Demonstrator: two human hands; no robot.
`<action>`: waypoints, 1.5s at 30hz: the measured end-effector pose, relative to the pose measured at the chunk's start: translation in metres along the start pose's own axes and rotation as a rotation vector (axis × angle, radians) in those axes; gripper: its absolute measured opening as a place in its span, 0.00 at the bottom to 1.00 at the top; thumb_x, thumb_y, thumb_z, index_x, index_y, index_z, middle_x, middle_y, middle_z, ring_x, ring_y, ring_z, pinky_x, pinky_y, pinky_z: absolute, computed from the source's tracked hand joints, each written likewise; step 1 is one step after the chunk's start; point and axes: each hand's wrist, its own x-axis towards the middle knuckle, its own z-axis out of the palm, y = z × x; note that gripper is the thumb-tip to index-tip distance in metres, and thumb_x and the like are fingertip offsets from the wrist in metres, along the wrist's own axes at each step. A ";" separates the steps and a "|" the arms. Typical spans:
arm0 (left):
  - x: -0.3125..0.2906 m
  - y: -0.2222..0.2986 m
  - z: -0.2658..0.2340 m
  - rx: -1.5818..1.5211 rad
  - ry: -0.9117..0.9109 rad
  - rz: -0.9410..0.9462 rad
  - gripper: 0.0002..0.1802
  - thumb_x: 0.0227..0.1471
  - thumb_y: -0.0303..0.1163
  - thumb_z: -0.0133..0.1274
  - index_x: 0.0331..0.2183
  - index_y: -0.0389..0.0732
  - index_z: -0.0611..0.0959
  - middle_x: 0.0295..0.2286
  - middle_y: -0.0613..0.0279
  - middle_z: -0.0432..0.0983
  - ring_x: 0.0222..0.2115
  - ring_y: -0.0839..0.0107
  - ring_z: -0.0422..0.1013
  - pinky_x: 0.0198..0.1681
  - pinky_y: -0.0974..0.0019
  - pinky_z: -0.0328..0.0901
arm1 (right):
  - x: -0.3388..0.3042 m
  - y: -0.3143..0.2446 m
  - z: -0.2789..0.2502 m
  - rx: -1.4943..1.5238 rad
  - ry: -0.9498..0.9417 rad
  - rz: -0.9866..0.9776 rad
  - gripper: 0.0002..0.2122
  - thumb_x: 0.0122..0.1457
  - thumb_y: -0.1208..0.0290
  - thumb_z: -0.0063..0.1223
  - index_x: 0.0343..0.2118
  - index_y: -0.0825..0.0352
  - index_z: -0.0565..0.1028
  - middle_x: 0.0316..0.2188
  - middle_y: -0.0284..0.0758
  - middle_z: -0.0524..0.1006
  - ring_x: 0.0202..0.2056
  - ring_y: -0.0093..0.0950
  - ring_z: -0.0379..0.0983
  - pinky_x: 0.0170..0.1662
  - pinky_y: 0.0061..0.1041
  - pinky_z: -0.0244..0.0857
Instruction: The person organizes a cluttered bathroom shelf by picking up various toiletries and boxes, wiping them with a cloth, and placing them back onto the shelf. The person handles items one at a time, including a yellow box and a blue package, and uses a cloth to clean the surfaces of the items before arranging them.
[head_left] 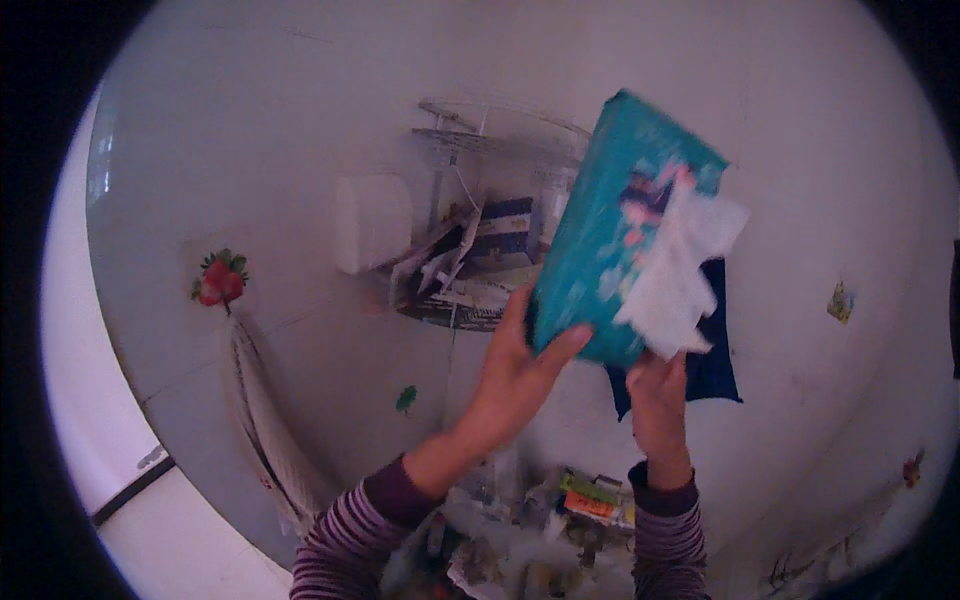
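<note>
A teal tissue pack with a pink and dark printed patch is held up, tilted, in front of the wall. White tissue sticks out of its face and hangs toward the lower right. My left hand grips the pack's lower left corner, thumb across the front and the other fingers hidden behind. At the bottom edge, just below the hanging tissue, my right hand is closed on the pack's lower right corner. Its fingertips are partly covered by the tissue, so whether they also pinch it is unclear.
A wire corner shelf holds boxes and papers behind the pack. Left of it are a white wall-mounted box and a pale towel hanging under a strawberry sticker. Dark blue cloth hangs behind my right hand. Cluttered items lie below.
</note>
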 end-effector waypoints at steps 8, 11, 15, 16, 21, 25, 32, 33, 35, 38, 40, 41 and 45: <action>0.188 0.046 0.009 0.445 -0.029 0.344 0.33 0.51 0.44 0.56 0.49 0.29 0.68 0.38 0.53 0.72 0.38 0.71 0.69 0.42 0.67 0.65 | 0.189 -0.050 0.036 -0.290 -0.004 -0.288 0.23 0.55 0.62 0.57 0.49 0.70 0.67 0.42 0.35 0.72 0.39 0.25 0.70 0.39 0.27 0.66; 0.243 0.069 -0.017 0.697 -0.025 0.282 0.40 0.50 0.50 0.55 0.53 0.29 0.65 0.42 0.46 0.72 0.42 0.61 0.70 0.46 0.61 0.65 | 0.252 -0.045 0.058 -0.207 0.010 -0.338 0.25 0.52 0.60 0.59 0.49 0.69 0.67 0.42 0.35 0.72 0.40 0.27 0.70 0.38 0.28 0.66; 0.298 0.069 -0.064 1.091 0.103 0.738 0.32 0.50 0.48 0.53 0.46 0.30 0.70 0.47 0.37 0.66 0.51 0.49 0.64 0.54 0.56 0.58 | 0.335 -0.030 0.077 -0.245 -0.037 -0.321 0.28 0.51 0.61 0.61 0.53 0.66 0.64 0.44 0.35 0.72 0.42 0.30 0.69 0.39 0.32 0.66; 0.304 0.069 -0.078 1.176 0.072 0.754 0.32 0.52 0.47 0.51 0.49 0.31 0.69 0.48 0.40 0.67 0.51 0.51 0.64 0.54 0.57 0.58 | 0.347 -0.020 0.083 -0.273 -0.067 -0.292 0.29 0.51 0.61 0.61 0.54 0.65 0.63 0.45 0.35 0.71 0.43 0.31 0.69 0.39 0.33 0.67; 0.320 0.049 -0.138 1.453 -0.195 0.591 0.26 0.58 0.43 0.44 0.50 0.32 0.71 0.49 0.45 0.68 0.52 0.55 0.64 0.56 0.60 0.56 | 0.401 0.038 0.086 -0.400 -0.336 -0.203 0.30 0.49 0.66 0.63 0.54 0.64 0.62 0.45 0.36 0.71 0.44 0.32 0.70 0.40 0.35 0.69; 0.326 0.031 -0.171 1.253 -0.240 0.322 0.24 0.59 0.41 0.40 0.49 0.33 0.73 0.46 0.45 0.70 0.50 0.55 0.65 0.55 0.60 0.57 | 0.400 0.038 0.099 -0.467 -0.427 0.043 0.27 0.49 0.71 0.63 0.52 0.65 0.64 0.44 0.36 0.72 0.40 0.32 0.72 0.36 0.33 0.72; 0.330 0.030 -0.168 1.266 -0.326 0.268 0.23 0.61 0.43 0.37 0.45 0.33 0.74 0.41 0.51 0.74 0.43 0.62 0.68 0.50 0.62 0.60 | 0.415 0.043 0.090 -0.786 -0.488 0.261 0.20 0.52 0.65 0.61 0.46 0.65 0.70 0.37 0.35 0.75 0.31 0.29 0.74 0.31 0.30 0.73; 0.333 0.032 -0.171 1.236 -0.355 0.250 0.24 0.61 0.44 0.37 0.44 0.34 0.75 0.41 0.52 0.75 0.42 0.63 0.68 0.50 0.62 0.60 | 0.418 0.043 0.092 -0.835 -0.510 0.252 0.21 0.50 0.63 0.62 0.45 0.66 0.71 0.38 0.37 0.76 0.32 0.30 0.75 0.31 0.32 0.73; 0.339 0.035 -0.177 1.176 -0.412 0.214 0.24 0.61 0.45 0.36 0.44 0.34 0.75 0.40 0.54 0.75 0.41 0.66 0.67 0.49 0.63 0.60 | 0.423 0.043 0.094 -0.932 -0.552 0.234 0.23 0.46 0.61 0.65 0.43 0.68 0.74 0.39 0.40 0.77 0.34 0.33 0.76 0.32 0.36 0.74; 0.328 0.033 -0.168 1.128 -0.431 0.131 0.26 0.61 0.47 0.35 0.45 0.35 0.76 0.41 0.55 0.74 0.41 0.68 0.66 0.50 0.64 0.59 | 0.417 0.048 0.085 -1.147 -0.379 0.277 0.26 0.45 0.60 0.66 0.45 0.68 0.73 0.41 0.42 0.76 0.34 0.35 0.76 0.33 0.36 0.74; 0.329 0.034 -0.168 1.172 -0.416 0.105 0.29 0.61 0.50 0.34 0.45 0.35 0.76 0.42 0.52 0.74 0.43 0.66 0.66 0.52 0.64 0.58 | 0.410 0.048 0.088 -1.111 -0.352 0.273 0.26 0.44 0.60 0.65 0.45 0.68 0.73 0.42 0.44 0.76 0.33 0.37 0.77 0.33 0.37 0.75; 0.329 0.034 -0.168 1.195 -0.408 0.091 0.30 0.61 0.51 0.33 0.45 0.36 0.76 0.43 0.51 0.74 0.43 0.65 0.66 0.52 0.63 0.57 | 0.406 0.047 0.090 -1.093 -0.339 0.271 0.26 0.44 0.60 0.65 0.45 0.69 0.73 0.42 0.44 0.75 0.33 0.38 0.77 0.33 0.37 0.75; 0.324 0.045 -0.156 1.336 -0.440 0.040 0.34 0.60 0.55 0.30 0.48 0.37 0.76 0.46 0.46 0.71 0.47 0.58 0.66 0.55 0.60 0.55 | 0.415 0.045 0.086 -1.051 -0.374 0.305 0.28 0.43 0.56 0.67 0.42 0.71 0.71 0.34 0.46 0.77 0.22 0.37 0.77 0.25 0.33 0.75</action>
